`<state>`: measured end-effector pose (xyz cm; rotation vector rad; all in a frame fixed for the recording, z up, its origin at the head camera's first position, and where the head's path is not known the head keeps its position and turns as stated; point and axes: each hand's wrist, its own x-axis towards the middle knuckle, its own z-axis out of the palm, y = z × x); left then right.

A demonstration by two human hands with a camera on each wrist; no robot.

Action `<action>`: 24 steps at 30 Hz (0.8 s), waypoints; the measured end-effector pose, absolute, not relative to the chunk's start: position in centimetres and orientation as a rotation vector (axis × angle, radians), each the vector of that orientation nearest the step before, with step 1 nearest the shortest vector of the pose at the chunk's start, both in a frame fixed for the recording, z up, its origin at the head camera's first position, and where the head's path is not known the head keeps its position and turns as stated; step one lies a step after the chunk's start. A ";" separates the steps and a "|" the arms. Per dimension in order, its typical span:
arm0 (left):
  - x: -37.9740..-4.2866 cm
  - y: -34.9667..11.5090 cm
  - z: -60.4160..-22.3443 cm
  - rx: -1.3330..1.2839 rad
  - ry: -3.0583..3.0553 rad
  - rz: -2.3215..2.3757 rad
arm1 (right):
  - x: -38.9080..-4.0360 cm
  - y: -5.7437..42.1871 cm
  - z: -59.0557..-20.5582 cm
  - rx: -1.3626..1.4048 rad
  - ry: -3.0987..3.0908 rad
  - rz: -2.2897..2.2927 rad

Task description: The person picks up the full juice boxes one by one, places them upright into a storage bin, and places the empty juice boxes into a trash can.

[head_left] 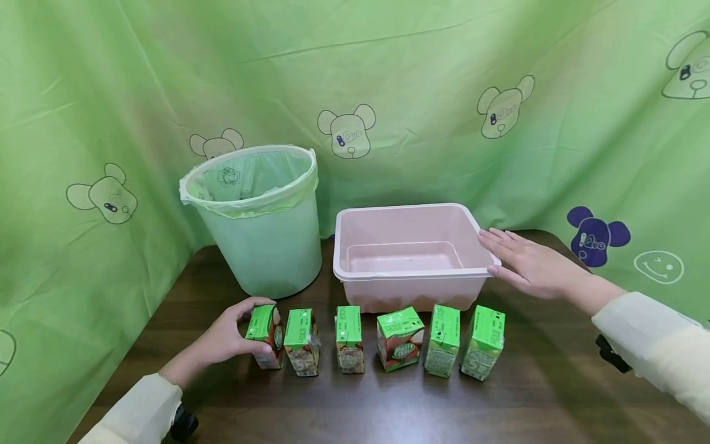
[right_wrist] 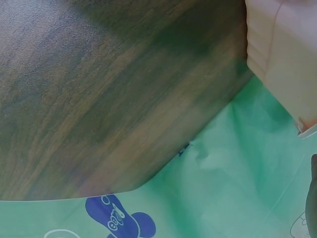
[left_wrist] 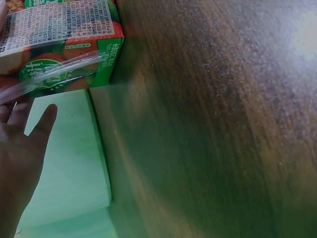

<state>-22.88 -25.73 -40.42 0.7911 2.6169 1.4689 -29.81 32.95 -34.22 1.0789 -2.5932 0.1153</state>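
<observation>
My left hand [head_left: 230, 333] grips the leftmost juice box [head_left: 266, 336], thumb on the near side and fingers at the far side. In the left wrist view that juice box [left_wrist: 64, 54] shows printed text, fruit pictures and a clear plastic strip along it. Another juice box [head_left: 302, 342] with a green top stands just to its right. My right hand [head_left: 524, 262] lies with straight fingers on the right rim of a pink plastic basin [head_left: 410, 275], which holds nothing. Only a sliver of the right hand [right_wrist: 312, 198] shows in the right wrist view.
Several more green-topped juice boxes [head_left: 349, 339] stand in a row before the basin. A green bin [head_left: 266, 246] with a bag liner stands at the back left. All rest on a dark wooden table [head_left: 388, 407]; a green printed curtain [head_left: 421, 74] hangs behind it.
</observation>
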 end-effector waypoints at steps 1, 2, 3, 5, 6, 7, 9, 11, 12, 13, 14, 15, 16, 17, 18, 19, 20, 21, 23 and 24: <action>-22.9 -25.7 -40.4 0.795 2.630 1.456 | -29.8 32.9 -34.2 1.078 -2.595 0.113; -22.9 -25.7 -40.4 0.795 2.641 1.447 | -29.8 32.9 -34.1 1.076 -2.599 0.113; -23.0 -25.7 -40.4 0.794 2.649 1.438 | -29.8 32.9 -34.1 1.075 -2.601 0.112; -23.0 -25.7 -40.3 0.801 2.668 1.415 | -29.8 32.9 -34.0 1.075 -2.609 0.114; -23.0 -25.7 -40.3 0.806 2.673 1.408 | -29.8 32.9 -34.0 1.074 -2.612 0.115; -23.0 -25.6 -40.1 0.809 2.674 1.407 | -29.8 32.9 -34.0 1.073 -2.614 0.115; -23.0 -25.5 -39.8 0.817 2.677 1.410 | -29.8 32.9 -34.0 1.072 -2.614 0.115; -23.0 -25.5 -39.4 0.824 2.692 1.404 | -29.8 32.9 -34.0 1.070 -2.616 0.116; -23.0 -25.5 -39.1 0.822 2.699 1.403 | -29.8 32.9 -34.0 1.068 -2.616 0.114; -23.0 -25.5 -38.9 0.820 2.707 1.402 | -29.8 32.9 -34.0 1.068 -2.615 0.113; -23.1 -25.5 -38.6 0.819 2.716 1.399 | -29.8 32.9 -34.0 1.070 -2.614 0.110; -23.1 -25.5 -38.3 0.820 2.725 1.395 | -29.8 32.9 -34.0 1.070 -2.614 0.109; -23.2 -25.5 -37.9 0.821 2.727 1.400 | -29.8 32.9 -34.0 1.070 -2.614 0.109; -23.2 -25.5 -37.6 0.819 2.729 1.408 | -29.8 32.9 -34.0 1.070 -2.613 0.108; -23.2 -25.5 -37.3 0.827 2.731 1.419 | -29.8 32.9 -34.0 1.071 -2.612 0.108; -23.2 -25.5 -36.9 0.838 2.733 1.430 | -29.8 32.9 -34.0 1.071 -2.613 0.110; -23.2 -25.5 -36.6 0.848 2.740 1.433 | -29.7 32.9 -34.0 1.071 -2.612 0.109; -23.2 -25.5 -36.2 0.859 2.748 1.434 | -29.7 32.9 -34.0 1.071 -2.612 0.110; -23.2 -25.5 -35.5 0.878 2.770 1.431 | -29.7 32.9 -34.0 1.068 -2.614 0.111; -23.2 -25.4 -35.0 0.888 2.778 1.428 | -29.7 32.9 -34.0 1.067 -2.614 0.110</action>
